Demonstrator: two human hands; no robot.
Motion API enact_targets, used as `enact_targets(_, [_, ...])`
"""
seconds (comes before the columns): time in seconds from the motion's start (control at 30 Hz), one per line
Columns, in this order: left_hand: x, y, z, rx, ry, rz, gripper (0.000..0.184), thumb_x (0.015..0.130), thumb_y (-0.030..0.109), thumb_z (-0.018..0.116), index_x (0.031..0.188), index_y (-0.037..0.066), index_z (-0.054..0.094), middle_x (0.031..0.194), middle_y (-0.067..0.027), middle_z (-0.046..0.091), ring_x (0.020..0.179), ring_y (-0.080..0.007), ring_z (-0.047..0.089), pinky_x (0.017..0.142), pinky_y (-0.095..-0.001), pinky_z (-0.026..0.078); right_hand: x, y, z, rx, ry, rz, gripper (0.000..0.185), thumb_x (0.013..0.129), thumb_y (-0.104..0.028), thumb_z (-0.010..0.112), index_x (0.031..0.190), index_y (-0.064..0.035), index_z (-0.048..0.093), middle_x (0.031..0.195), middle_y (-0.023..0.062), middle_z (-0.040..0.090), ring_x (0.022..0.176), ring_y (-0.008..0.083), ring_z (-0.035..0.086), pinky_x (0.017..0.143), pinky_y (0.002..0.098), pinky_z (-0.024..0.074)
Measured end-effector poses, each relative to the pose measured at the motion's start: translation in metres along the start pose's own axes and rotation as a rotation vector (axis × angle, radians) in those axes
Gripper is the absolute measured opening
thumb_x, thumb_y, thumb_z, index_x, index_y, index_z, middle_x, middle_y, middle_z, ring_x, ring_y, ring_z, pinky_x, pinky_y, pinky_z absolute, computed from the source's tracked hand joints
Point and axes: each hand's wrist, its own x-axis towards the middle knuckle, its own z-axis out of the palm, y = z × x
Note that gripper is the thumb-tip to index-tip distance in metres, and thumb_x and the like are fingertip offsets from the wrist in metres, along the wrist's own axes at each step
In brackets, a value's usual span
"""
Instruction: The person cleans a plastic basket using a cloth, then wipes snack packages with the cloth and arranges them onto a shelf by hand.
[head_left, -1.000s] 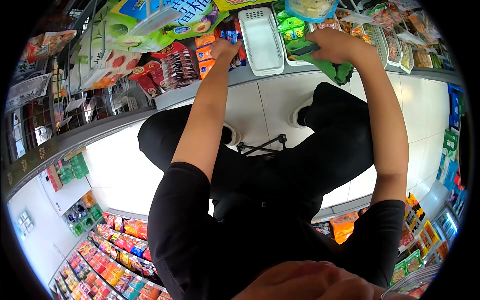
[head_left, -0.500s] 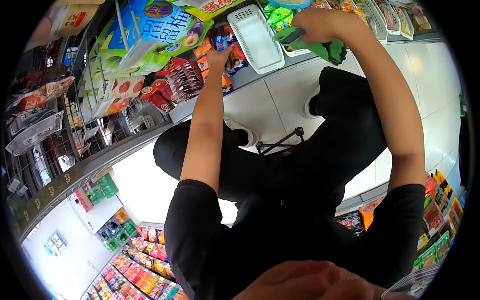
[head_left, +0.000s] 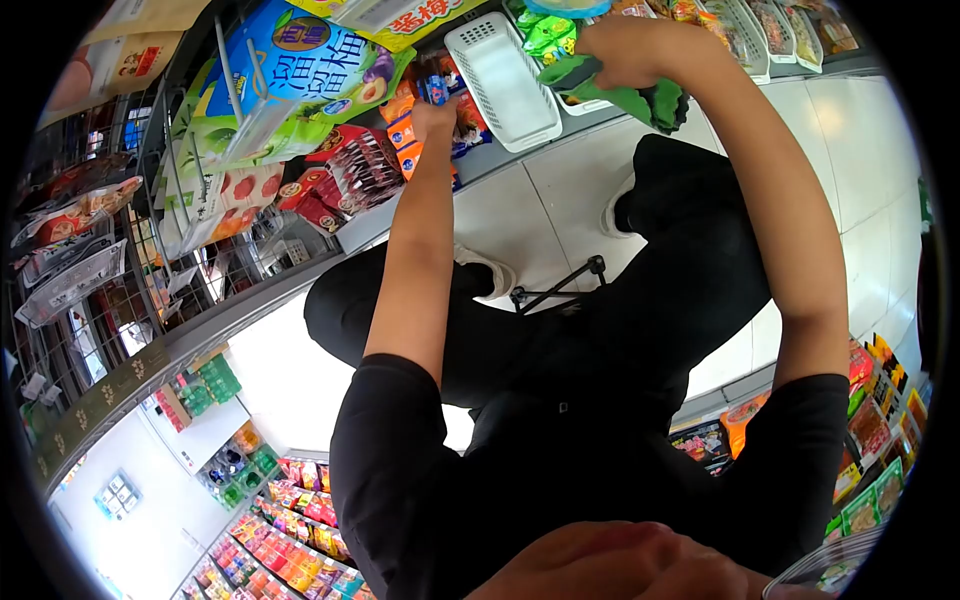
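Note:
A white slotted plastic basket (head_left: 510, 95) sits on the shelf between my two hands, its slotted bottom showing. My left hand (head_left: 434, 120) is just left of it, closed at a small blue snack packet (head_left: 437, 90) among orange and red ones; the fingertips are partly hidden. Orange packets (head_left: 402, 130) lie beside that hand. On the basket's other side, my right hand (head_left: 618, 52) grips a dark green cloth (head_left: 655, 105), which hangs over the shelf edge. Bright green packets (head_left: 550, 38) are beside the right hand.
Large hanging snack bags (head_left: 310, 65) and wire racks (head_left: 150, 250) stand at the left. Dark red packets (head_left: 355, 165) lie on the lower shelf. A black folding frame (head_left: 560, 285) is on the tiled floor between my legs. More white baskets (head_left: 745, 45) line the upper right.
The view has shifted slightly, with the shelf a little further left. My left hand has moved slightly down at the packets. The right hand still grips the green cloth in nearly the same place.

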Motion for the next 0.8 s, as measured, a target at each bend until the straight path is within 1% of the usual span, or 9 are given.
enact_targets(0.07, [0.012, -0.016, 0.013, -0.143, 0.015, -0.029, 0.052, 0.070, 0.037, 0.090, 0.100, 0.000, 0.069, 0.099, -0.0177, 0.076, 0.091, -0.0315, 0.074, 0.079, -0.0443, 0.058, -0.005, -0.003, -0.004, 0.023, -0.019, 0.021, 0.042, 0.086, -0.017, 0.072, 0.124, 0.0006, 0.067, 0.115, 0.0207, 0.071, 0.111, 0.0343, 0.069, 0.096, 0.0438, 0.0539])
enact_targets(0.17, [-0.020, -0.005, -0.002, -0.805, 0.001, 0.009, 0.032, 0.077, 0.013, 0.087, 0.098, 0.000, 0.067, 0.093, -0.0102, 0.073, 0.078, -0.0199, 0.069, 0.070, -0.0376, 0.054, -0.003, 0.001, 0.000, -0.008, 0.029, 0.001, 0.041, 0.087, -0.018, 0.072, 0.123, 0.0009, 0.067, 0.114, 0.0208, 0.071, 0.110, 0.0345, 0.069, 0.095, 0.0439, 0.0541])
enact_targets(0.2, [-0.039, 0.012, -0.019, -0.942, -0.074, -0.021, 0.025, 0.081, 0.006, 0.083, 0.099, 0.002, 0.066, 0.092, -0.0049, 0.071, 0.077, -0.0172, 0.066, 0.069, -0.0364, 0.054, -0.004, -0.001, -0.006, -0.005, -0.031, 0.026, 0.037, 0.087, -0.020, 0.070, 0.117, 0.0013, 0.070, 0.109, 0.0212, 0.073, 0.103, 0.0351, 0.070, 0.089, 0.0446, 0.0550])
enact_targets(0.27, [-0.048, 0.023, -0.021, -0.973, -0.118, 0.048, 0.028, 0.081, 0.006, 0.083, 0.101, 0.002, 0.066, 0.094, -0.0063, 0.072, 0.078, -0.0173, 0.067, 0.070, -0.0361, 0.054, -0.008, -0.011, -0.022, -0.006, -0.149, 0.070, 0.033, 0.086, -0.025, 0.066, 0.104, 0.0019, 0.075, 0.098, 0.0219, 0.075, 0.089, 0.0364, 0.073, 0.078, 0.0461, 0.0566])
enact_targets(0.37, [-0.053, 0.045, -0.015, -0.994, -0.236, 0.079, 0.030, 0.080, 0.006, 0.083, 0.104, 0.002, 0.065, 0.095, -0.0073, 0.072, 0.078, -0.0172, 0.068, 0.071, -0.0347, 0.056, -0.010, -0.016, -0.025, 0.001, -0.151, 0.075, 0.033, 0.085, -0.023, 0.066, 0.103, 0.0018, 0.075, 0.098, 0.0229, 0.075, 0.088, 0.0373, 0.072, 0.078, 0.0464, 0.0566])
enact_targets(0.47, [-0.060, 0.064, 0.004, -1.061, -0.413, 0.012, 0.031, 0.079, 0.005, 0.085, 0.103, 0.002, 0.065, 0.092, -0.0062, 0.072, 0.076, -0.0175, 0.068, 0.070, -0.0332, 0.056, -0.013, -0.022, -0.031, -0.089, -0.212, 0.057, 0.031, 0.091, -0.024, 0.067, 0.107, 0.0013, 0.074, 0.095, 0.0173, 0.076, 0.083, 0.0292, 0.073, 0.076, 0.0410, 0.0574])
enact_targets(0.57, [-0.068, 0.086, 0.029, -1.072, -0.415, -0.082, 0.024, 0.079, 0.003, 0.083, 0.098, 0.002, 0.067, 0.092, -0.0073, 0.072, 0.077, -0.0177, 0.068, 0.064, -0.0343, 0.055, -0.006, 0.002, -0.001, 0.025, 0.047, -0.045, 0.040, 0.087, -0.018, 0.072, 0.121, 0.0016, 0.067, 0.113, 0.0212, 0.071, 0.107, 0.0349, 0.069, 0.093, 0.0436, 0.0541])
enact_targets(0.67, [-0.060, 0.092, 0.061, -1.038, -0.388, -0.159, 0.028, 0.078, 0.007, 0.085, 0.098, 0.001, 0.069, 0.092, -0.0087, 0.072, 0.077, -0.0204, 0.068, 0.064, -0.0375, 0.055, -0.013, 0.001, -0.009, 0.084, -0.049, -0.036, 0.041, 0.088, -0.019, 0.072, 0.123, 0.0018, 0.066, 0.114, 0.0215, 0.070, 0.105, 0.0359, 0.069, 0.093, 0.0434, 0.0539])
enact_targets(0.8, [-0.039, 0.087, 0.099, -0.968, -0.365, -0.252, 0.033, 0.075, 0.011, 0.088, 0.100, -0.001, 0.070, 0.092, -0.0100, 0.072, 0.077, -0.0228, 0.068, 0.068, -0.0406, 0.055, -0.015, 0.008, -0.008, 0.115, -0.016, -0.060, 0.045, 0.089, -0.018, 0.071, 0.130, -0.0006, 0.063, 0.117, 0.0227, 0.069, 0.109, 0.0365, 0.068, 0.095, 0.0433, 0.0527])
